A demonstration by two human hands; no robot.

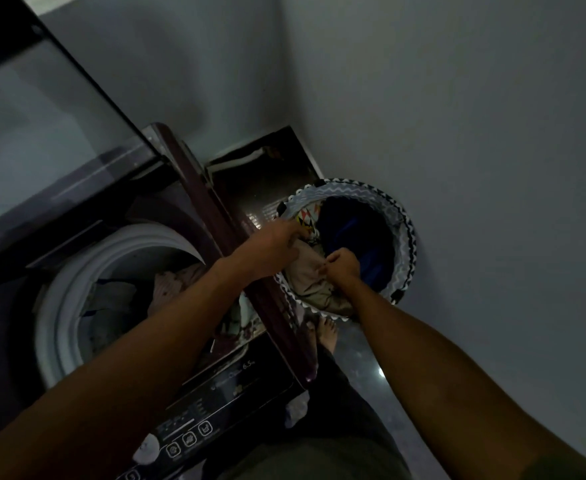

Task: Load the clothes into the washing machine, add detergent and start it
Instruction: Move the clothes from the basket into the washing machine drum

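A top-loading washing machine (pixel 277 375) stands at the left with its glass lid (pixel 42 109) raised. Its white-rimmed drum (pixel 59 306) holds several pale garments (pixel 177 282). To its right a round laundry basket (pixel 407 237) with a zigzag rim stands on the floor. Inside lie a beige garment (pixel 310 275), a dark blue one (pixel 360 237) and a patterned piece (pixel 307 218). My left hand (pixel 274 251) reaches over the machine's edge into the basket and touches the beige garment. My right hand (pixel 341 265) grips the same garment in a fist.
The control panel (pixel 194 431) with buttons runs along the machine's front edge. A grey wall corner (pixel 457 133) closes in right behind the basket. My bare foot (pixel 328 336) stands on the dark floor beside the basket. A dark box (pixel 267 174) sits behind the machine.
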